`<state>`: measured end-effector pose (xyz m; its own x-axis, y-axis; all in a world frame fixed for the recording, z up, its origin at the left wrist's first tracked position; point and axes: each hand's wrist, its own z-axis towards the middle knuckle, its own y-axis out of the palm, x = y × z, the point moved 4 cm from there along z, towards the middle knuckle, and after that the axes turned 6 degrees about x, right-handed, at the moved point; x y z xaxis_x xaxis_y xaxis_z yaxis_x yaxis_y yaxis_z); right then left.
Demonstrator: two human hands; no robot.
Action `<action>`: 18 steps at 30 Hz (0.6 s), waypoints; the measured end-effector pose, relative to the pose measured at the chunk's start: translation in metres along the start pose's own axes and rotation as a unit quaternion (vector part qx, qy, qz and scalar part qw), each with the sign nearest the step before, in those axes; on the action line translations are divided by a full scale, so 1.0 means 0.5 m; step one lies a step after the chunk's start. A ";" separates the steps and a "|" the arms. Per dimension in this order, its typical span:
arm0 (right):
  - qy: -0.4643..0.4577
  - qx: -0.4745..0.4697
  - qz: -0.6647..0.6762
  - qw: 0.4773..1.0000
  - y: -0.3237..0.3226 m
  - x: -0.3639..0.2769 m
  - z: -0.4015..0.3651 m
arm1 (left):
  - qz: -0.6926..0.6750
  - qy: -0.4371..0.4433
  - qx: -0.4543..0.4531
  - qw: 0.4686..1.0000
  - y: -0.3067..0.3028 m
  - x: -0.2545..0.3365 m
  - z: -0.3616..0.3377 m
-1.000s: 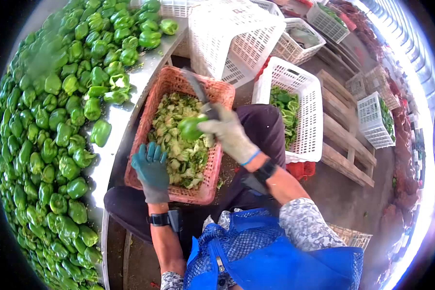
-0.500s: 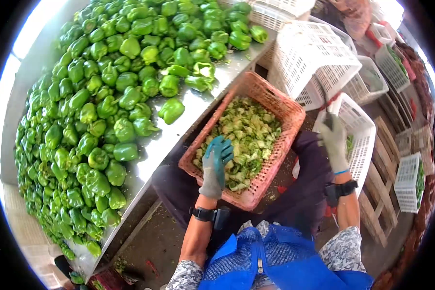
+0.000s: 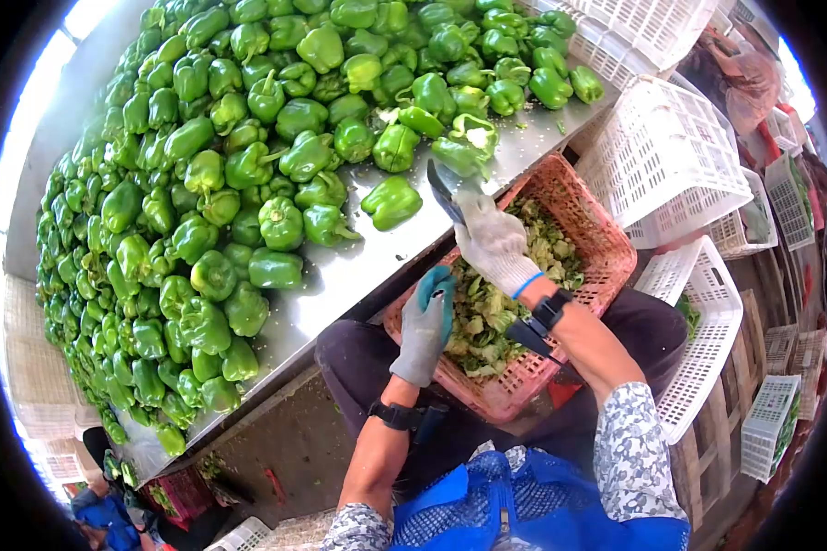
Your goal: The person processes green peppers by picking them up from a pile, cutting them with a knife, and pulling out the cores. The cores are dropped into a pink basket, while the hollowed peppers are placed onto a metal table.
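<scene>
While my right hand (image 3: 494,241) is closed round the handle of the knife (image 3: 439,191), the blade sticks up and away past my knuckles, out over the edge of the table (image 3: 340,275). My left hand (image 3: 424,323) holds nothing. Its fingers are together and a little bent, laid on the rim of the basket (image 3: 613,246) that sits on my lap. Scraps (image 3: 487,312) fill the basket under and between both hands.

Just left of the knife tip lies a lone pepper (image 3: 390,202), apart from the heap beyond it. Just beyond the tip is a cut pepper (image 3: 469,138), its pale inside showing.

I judge a pepper to be light and hollow, with firm walls that crack if squeezed hard. The waxy skin will likely slide against a glove, so the best grip is round the broad shoulders near the stem, with fingers spread. The knife wants a full fist on the handle, as I have it. The basket looks stiff but loaded, so it is best held by the rim with the whole hand.

To the right of my right hand stand crates (image 3: 662,156).
</scene>
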<state>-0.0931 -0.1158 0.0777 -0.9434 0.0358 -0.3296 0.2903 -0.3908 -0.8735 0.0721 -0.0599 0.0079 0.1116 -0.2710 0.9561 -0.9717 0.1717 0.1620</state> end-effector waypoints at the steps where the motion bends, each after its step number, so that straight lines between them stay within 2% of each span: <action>1: -0.004 0.006 -0.021 1.000 0.022 -0.007 0.017 | 0.034 0.019 -0.005 0.999 0.000 0.007 0.004; 3: -0.012 0.017 -0.063 0.998 0.057 -0.020 0.051 | 0.029 0.024 0.000 0.999 0.004 0.003 0.013; 4: -0.057 0.041 -0.099 0.993 0.075 -0.026 0.070 | 0.025 0.027 0.002 0.999 0.007 -0.001 0.014; 7: -0.135 0.146 -0.060 0.978 0.056 -0.065 0.090 | 0.038 0.036 0.012 0.999 0.004 -0.001 0.012; 8: -0.146 0.135 -0.004 0.980 0.055 -0.078 0.096 | 0.063 0.042 0.018 0.997 0.003 0.016 0.009; 11: -0.066 -0.082 0.005 0.994 0.065 -0.142 0.112 | -0.044 0.029 0.063 0.997 0.001 0.017 0.010; 12: -0.049 -0.122 -0.033 0.991 0.081 -0.157 0.119 | -0.055 0.016 0.084 0.995 0.001 0.019 0.006; 15: -0.063 -0.133 -0.068 0.987 0.096 -0.188 0.127 | 0.013 0.028 0.085 0.996 -0.005 0.042 0.004; 16: -0.052 -0.126 -0.064 0.989 0.097 -0.192 0.129 | 0.031 0.042 0.096 0.994 -0.019 -0.003 0.020; 18: -0.024 -0.163 -0.071 0.984 0.095 -0.204 0.138 | -0.015 0.020 0.120 0.993 -0.020 0.017 0.016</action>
<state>0.0059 -0.2013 0.0946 -0.9825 0.0233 -0.1850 0.1830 -0.0689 -0.9807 0.0813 -0.0713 0.0124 0.1439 -0.2339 0.9615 -0.9890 -0.0670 0.1318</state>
